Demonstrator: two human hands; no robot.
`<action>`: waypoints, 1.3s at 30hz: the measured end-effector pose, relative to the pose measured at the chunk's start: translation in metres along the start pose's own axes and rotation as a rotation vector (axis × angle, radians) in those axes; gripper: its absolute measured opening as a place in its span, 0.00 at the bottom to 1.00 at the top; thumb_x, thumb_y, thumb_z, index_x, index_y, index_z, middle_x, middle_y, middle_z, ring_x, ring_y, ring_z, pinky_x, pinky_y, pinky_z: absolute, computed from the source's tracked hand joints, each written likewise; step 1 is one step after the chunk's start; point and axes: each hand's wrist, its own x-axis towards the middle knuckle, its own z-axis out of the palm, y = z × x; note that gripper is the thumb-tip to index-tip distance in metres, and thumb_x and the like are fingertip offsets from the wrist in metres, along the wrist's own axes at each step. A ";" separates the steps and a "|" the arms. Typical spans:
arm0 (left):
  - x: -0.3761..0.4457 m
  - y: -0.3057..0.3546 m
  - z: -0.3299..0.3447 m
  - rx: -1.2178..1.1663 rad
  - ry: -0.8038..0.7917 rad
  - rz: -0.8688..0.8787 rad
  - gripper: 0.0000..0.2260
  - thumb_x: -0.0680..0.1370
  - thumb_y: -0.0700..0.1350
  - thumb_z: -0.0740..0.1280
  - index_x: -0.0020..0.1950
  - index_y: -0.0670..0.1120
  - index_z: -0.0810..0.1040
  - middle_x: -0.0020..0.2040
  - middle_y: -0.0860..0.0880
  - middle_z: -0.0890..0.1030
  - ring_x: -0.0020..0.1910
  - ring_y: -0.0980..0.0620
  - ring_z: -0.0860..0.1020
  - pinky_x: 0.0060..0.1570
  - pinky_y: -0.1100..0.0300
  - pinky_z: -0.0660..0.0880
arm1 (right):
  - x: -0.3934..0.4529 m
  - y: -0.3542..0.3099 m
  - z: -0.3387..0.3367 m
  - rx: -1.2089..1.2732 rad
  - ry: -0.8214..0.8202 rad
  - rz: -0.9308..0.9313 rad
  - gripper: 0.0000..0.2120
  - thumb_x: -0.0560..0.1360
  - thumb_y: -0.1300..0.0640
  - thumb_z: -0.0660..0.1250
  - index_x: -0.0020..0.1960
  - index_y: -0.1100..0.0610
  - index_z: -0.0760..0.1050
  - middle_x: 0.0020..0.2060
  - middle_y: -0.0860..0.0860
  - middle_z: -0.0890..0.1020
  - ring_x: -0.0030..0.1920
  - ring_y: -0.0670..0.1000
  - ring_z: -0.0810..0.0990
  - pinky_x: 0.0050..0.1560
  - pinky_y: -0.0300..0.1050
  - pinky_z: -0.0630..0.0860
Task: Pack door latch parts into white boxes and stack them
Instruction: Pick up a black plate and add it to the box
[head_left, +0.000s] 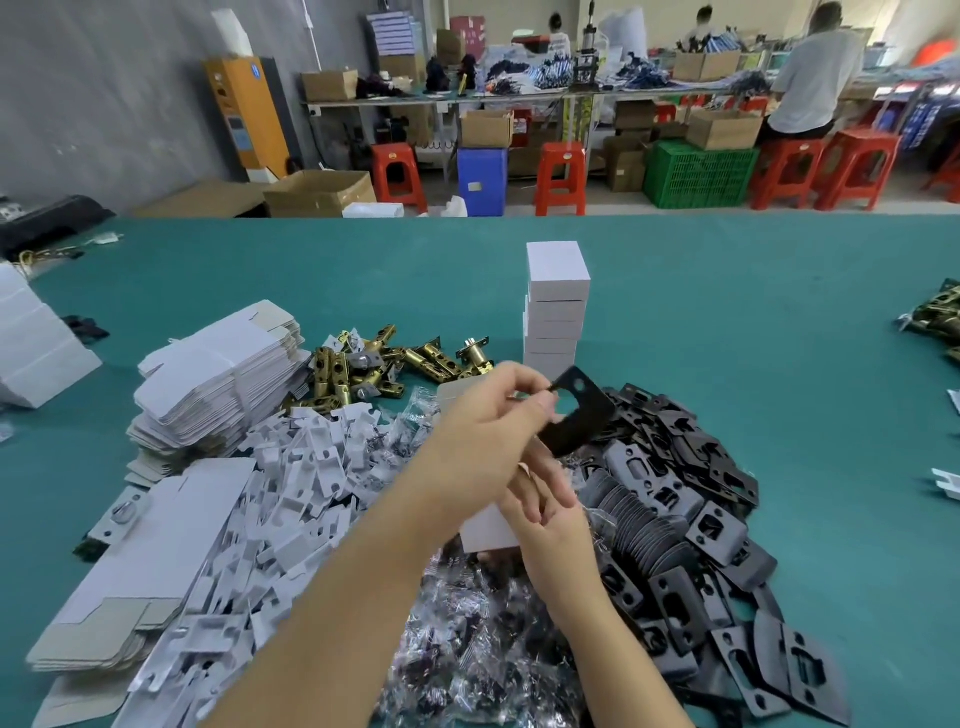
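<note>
My left hand (483, 431) pinches a black strike plate (579, 413) and holds it up over the pile of black plates (691, 519). Just below it, my right hand (550, 519) has loosely curled fingers beside a small white box (488, 530), which my arms partly hide. A stack of several closed white boxes (558, 306) stands upright behind my hands. Brass latch bolts (379, 369) lie to the left of that stack.
Flat unfolded white cartons (218, 379) are piled at the left, white card inserts (291, 493) in front of them, and clear screw bags (467, 639) near the table's front edge. The green table (779, 364) stretches right. Far behind are stools, crates and seated people.
</note>
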 end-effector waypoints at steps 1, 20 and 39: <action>-0.001 0.001 -0.006 -0.067 0.016 -0.011 0.05 0.85 0.44 0.62 0.53 0.44 0.73 0.36 0.41 0.83 0.30 0.35 0.80 0.23 0.56 0.75 | 0.000 -0.001 0.003 0.028 0.005 0.014 0.03 0.82 0.52 0.69 0.53 0.45 0.81 0.46 0.48 0.86 0.47 0.53 0.86 0.45 0.49 0.84; -0.007 -0.024 -0.073 0.352 0.635 0.209 0.06 0.80 0.48 0.71 0.46 0.56 0.86 0.28 0.53 0.81 0.17 0.52 0.72 0.21 0.64 0.71 | -0.001 -0.002 0.002 0.067 0.024 0.038 0.24 0.69 0.33 0.71 0.61 0.44 0.80 0.52 0.45 0.87 0.51 0.49 0.86 0.44 0.49 0.86; -0.005 -0.029 -0.079 0.192 0.475 0.153 0.06 0.83 0.39 0.65 0.57 0.49 0.77 0.45 0.50 0.87 0.23 0.51 0.74 0.23 0.60 0.73 | 0.000 -0.001 0.002 0.109 0.013 0.057 0.17 0.68 0.34 0.73 0.55 0.35 0.81 0.52 0.45 0.86 0.51 0.51 0.87 0.40 0.52 0.86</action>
